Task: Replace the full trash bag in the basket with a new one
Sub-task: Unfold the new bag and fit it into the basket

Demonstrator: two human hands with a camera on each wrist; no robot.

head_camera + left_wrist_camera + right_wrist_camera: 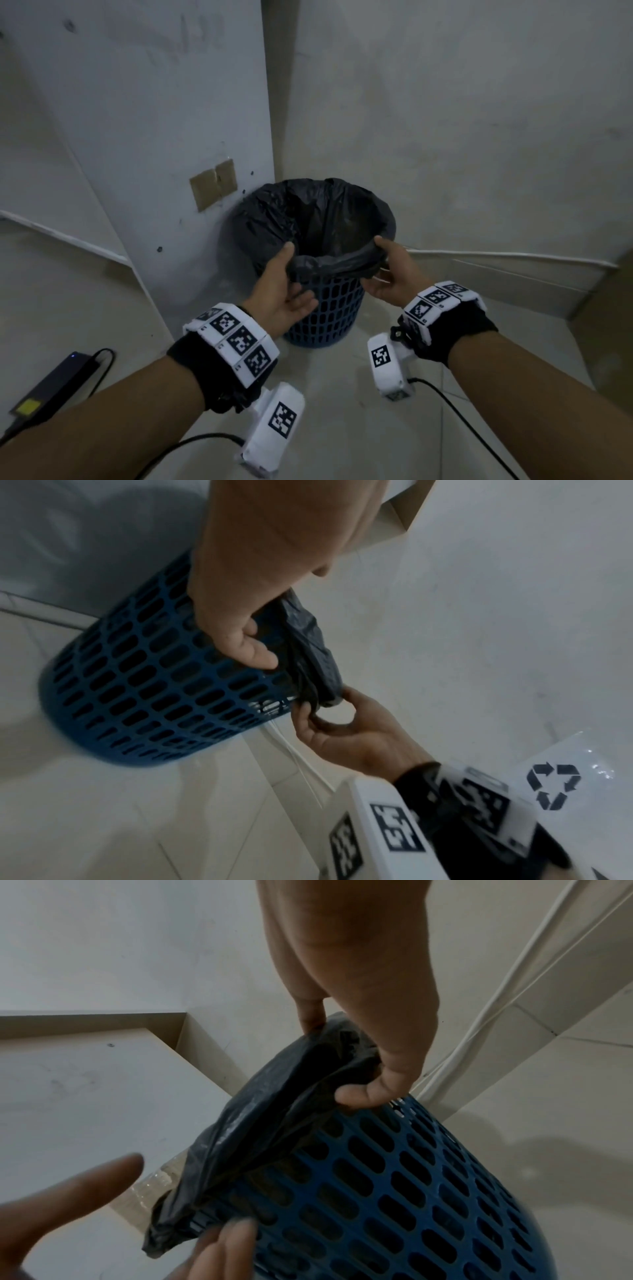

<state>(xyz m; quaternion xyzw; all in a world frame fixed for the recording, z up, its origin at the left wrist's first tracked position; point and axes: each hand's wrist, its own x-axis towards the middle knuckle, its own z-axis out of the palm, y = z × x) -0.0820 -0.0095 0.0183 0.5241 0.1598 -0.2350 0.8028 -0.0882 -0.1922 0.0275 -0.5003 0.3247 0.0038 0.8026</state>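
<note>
The scene is dimly and evenly lit, with a soft shadow cast at ten o'clock in the left wrist view. Straight edges are bent towards the frame borders, and motion blur is seen at five o'clock there.

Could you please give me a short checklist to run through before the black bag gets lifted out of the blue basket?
1. Left hand grips the black plastic trash bag at its rolled near edge: ok.
2. Right hand grips the same edge: ok.
3. Near edge freed from the blue perforated plastic basket: ok.
4. Far edge freed: not ok, still folded over the rim.
5. Bag contents secure: cannot tell.
</note>
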